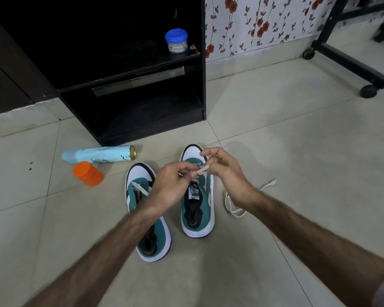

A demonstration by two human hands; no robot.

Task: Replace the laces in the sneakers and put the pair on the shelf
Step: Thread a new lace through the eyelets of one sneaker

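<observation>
Two teal and white sneakers stand side by side on the tiled floor, toes pointing away from me. The left sneaker point(150, 231) has a cream lace lying loose across its front eyelets. Above the right sneaker point(197, 209), my left hand point(171, 187) and my right hand point(224, 171) both pinch a cream lace point(201, 170) that runs down to that shoe's eyelets. Another loose cream lace point(237, 203) lies on the floor to the right of the right sneaker. The black shelf unit point(142, 80) stands just beyond the shoes.
A light blue spray can point(98, 155) lies on its side by the shelf's foot, with an orange-capped container point(88, 173) beside it. A blue-lidded jar point(176, 41) sits on the upper shelf. A black wheeled frame point(350, 63) stands at the far right.
</observation>
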